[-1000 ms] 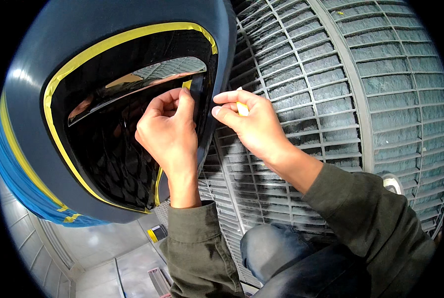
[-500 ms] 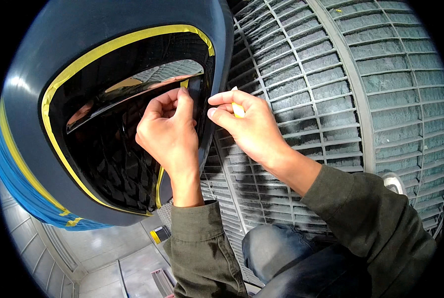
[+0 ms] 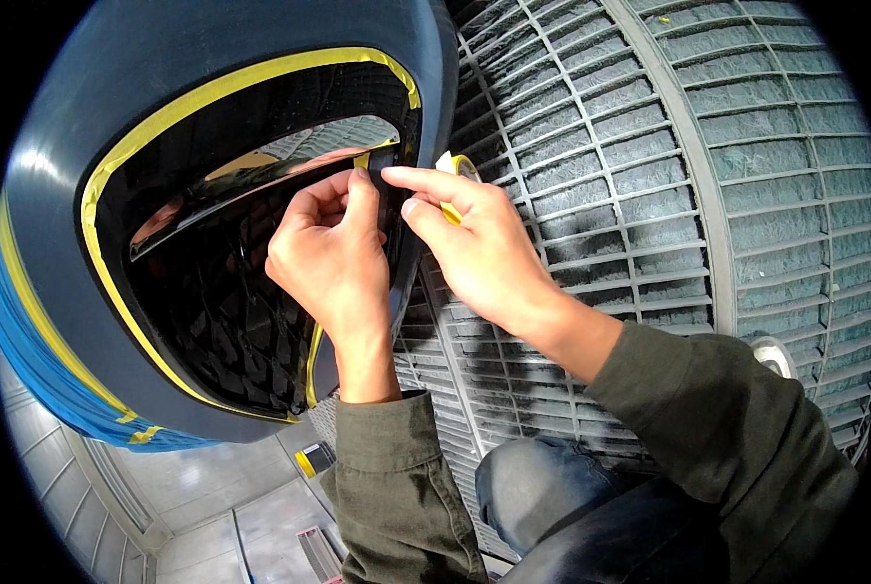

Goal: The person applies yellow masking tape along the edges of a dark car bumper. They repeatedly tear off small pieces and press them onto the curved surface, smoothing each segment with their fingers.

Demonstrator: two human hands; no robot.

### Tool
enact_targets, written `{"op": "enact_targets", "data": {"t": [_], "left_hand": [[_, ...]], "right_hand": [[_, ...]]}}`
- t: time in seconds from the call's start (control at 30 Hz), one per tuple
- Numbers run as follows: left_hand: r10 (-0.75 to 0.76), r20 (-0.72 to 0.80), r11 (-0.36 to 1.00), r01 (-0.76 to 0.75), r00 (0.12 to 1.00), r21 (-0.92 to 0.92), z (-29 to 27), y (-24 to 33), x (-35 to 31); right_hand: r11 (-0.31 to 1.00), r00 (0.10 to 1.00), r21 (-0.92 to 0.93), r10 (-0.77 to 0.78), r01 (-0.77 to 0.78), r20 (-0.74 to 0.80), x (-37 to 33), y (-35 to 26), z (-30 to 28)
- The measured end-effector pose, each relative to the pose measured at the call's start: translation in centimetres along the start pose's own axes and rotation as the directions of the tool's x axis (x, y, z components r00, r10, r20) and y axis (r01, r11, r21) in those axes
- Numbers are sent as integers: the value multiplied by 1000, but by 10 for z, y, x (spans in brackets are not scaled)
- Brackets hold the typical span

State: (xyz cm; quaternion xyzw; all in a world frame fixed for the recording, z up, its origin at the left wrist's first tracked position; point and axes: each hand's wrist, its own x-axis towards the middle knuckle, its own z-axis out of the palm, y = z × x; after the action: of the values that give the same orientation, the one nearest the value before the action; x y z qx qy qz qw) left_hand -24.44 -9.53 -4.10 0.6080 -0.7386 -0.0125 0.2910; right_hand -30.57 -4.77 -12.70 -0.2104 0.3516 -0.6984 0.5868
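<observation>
Left hand (image 3: 333, 248) at yellow tape (image 3: 361, 161), grating (image 3: 712, 219)

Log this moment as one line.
Left hand: curled at yellow strip | Right hand: holds tape roll, fingers near left hand | Around: black grille, metal grating

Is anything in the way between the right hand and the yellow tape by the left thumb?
Nothing visible blocks the right hand: only a small gap shows between it and the yellow tape by the left hand.

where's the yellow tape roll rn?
Head view, upper half, just right of centre: the yellow tape roll is in the right hand, partly hidden by it, metal grating behind.
</observation>
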Motion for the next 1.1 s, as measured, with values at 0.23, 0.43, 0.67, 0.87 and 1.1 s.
{"op": "enact_targets", "data": {"t": [0.23,0.43,0.67,0.87,1.1], "left_hand": [[17,-16,999,-17,1000,30,0,-3,0],[41,-22,998,-40,999,58,0,-5,2],[14,-5,998,-13,1000,57,-2,-2,1],[40,21,998,-40,999,37,-2,-1,0],[12,39,996,-15,999,83,-9,-1,-5]], "right_hand": [[985,993,-129,-118,113,-31,1,-7,3],[968,976,-143,-216,209,-38,6,3,9],[932,973,-282,-231,229,27,1,-2,8],[935,972,-267,-233,235,38,0,4,9],[921,964,-285,-256,264,67,3,5,4]]}}
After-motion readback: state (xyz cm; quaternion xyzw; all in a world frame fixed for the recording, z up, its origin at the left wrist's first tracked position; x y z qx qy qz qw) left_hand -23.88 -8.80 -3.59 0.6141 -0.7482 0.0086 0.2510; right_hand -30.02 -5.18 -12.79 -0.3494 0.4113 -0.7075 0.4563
